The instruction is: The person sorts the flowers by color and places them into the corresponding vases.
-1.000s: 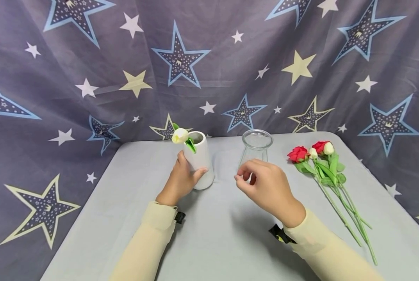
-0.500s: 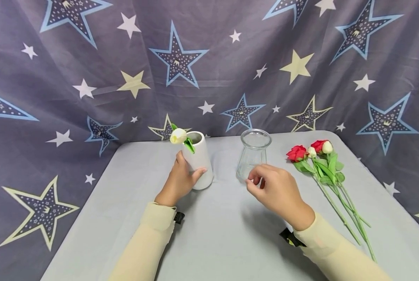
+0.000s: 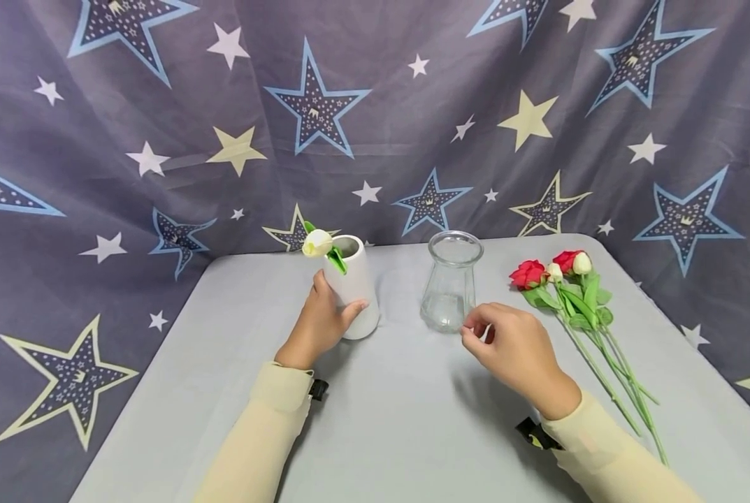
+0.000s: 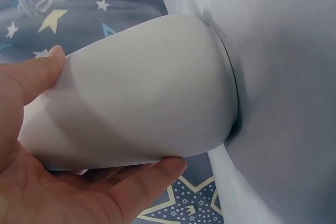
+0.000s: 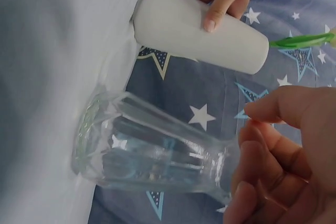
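Observation:
My left hand (image 3: 318, 323) grips the side of a white vase (image 3: 356, 288), thumb on one side and fingers on the other; the vase stands upright. A white flower (image 3: 317, 243) with green leaves leans out over its left rim. In the left wrist view the fingers wrap around the vase (image 4: 147, 93). My right hand (image 3: 518, 351) holds nothing, its fingers loosely curled, near the lower right of a clear glass vase (image 3: 448, 297). The right wrist view has the hand (image 5: 294, 150) beside the glass vase (image 5: 152, 145), whose neck it partly hides.
Red roses (image 3: 528, 274) and white buds (image 3: 581, 263) on long green stems (image 3: 607, 381) lie on the right of the grey-covered table (image 3: 387, 433). A star-patterned curtain (image 3: 375, 77) hangs behind the back edge.
My right hand has moved right and toward the near side, away from the front of the glass vase, uncovering its base. My left hand keeps its grip on the white vase.

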The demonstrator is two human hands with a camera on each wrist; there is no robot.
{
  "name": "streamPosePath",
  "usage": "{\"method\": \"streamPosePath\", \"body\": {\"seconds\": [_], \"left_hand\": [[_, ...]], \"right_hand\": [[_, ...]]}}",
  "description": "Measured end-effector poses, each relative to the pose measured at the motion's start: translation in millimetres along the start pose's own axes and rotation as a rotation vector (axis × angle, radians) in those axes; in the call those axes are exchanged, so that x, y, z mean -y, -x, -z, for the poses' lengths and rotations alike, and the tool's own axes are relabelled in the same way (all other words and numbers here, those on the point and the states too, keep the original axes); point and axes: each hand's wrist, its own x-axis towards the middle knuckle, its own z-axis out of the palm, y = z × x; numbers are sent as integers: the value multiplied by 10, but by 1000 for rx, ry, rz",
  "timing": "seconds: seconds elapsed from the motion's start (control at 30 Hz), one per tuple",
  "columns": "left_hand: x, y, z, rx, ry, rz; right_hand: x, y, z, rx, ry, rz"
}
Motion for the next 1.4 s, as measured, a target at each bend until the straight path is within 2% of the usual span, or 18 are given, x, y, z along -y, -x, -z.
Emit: {"method": "streamPosePath", "body": {"seconds": [0.53,0.83,1.17,1.4], "left_hand": [[-14,10,-27,13,17,3],[-5,17,-34,10,12,14],[0,24,-13,-15,-17,-15],[8,11,-7,-8,-13,-11]], "right_hand": [[-277,75,198,-40,12,-126],[-439,136,321,-27,-2,-248],[-640,147,457,-27,-44,-393],[-722,160,526,-32,-24,-460]]}}
